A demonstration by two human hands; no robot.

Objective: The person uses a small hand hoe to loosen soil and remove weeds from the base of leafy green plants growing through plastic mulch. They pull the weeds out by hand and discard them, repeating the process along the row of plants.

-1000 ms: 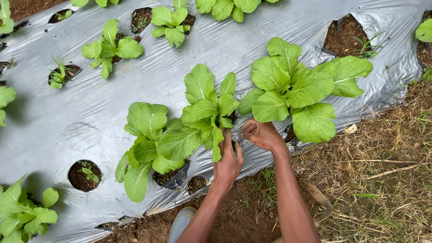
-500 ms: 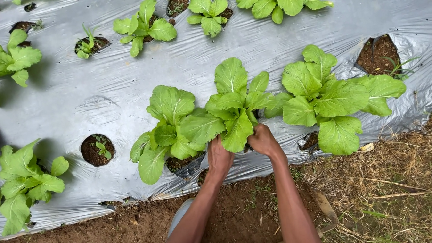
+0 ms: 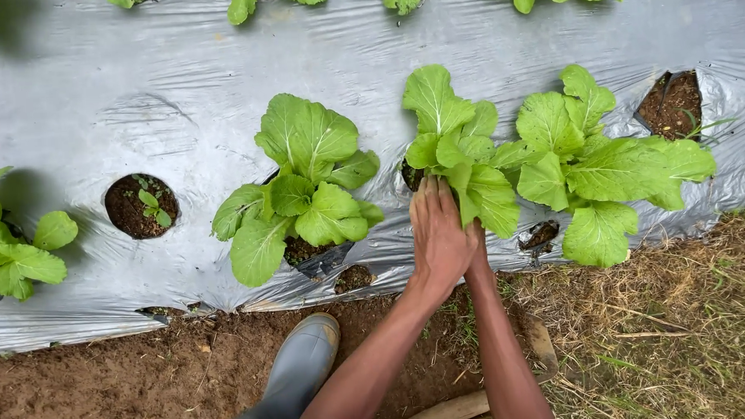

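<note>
Head view, looking straight down on a garden bed. Silver-grey plastic mulch sheet (image 3: 175, 92) stretched over the soil, punched with round planting holes. Middle leafy green plant with broad veined leaves (image 3: 453, 139) rooted in one hole near the sheet's lower edge. Left hand (image 3: 437, 232) laid flat against its lower leaves, fingers straight and together, pressed to the stem base, palm down. Right hand (image 3: 477, 251) mostly hidden beneath the left, tucked under the foliage; grip there impossible to judge. Neighbouring larger green plant (image 3: 605, 170) just to the right, leaves overlapping the middle one. Another broad-leaved green plant (image 3: 304, 187) to the left, apart from the hands. Small seedling in a round soil hole (image 3: 142, 207) further left. Grey rubber boot (image 3: 300, 368) on bare brown earth below the sheet. Dry straw-strewn ground (image 3: 688, 330) at lower right.
</note>
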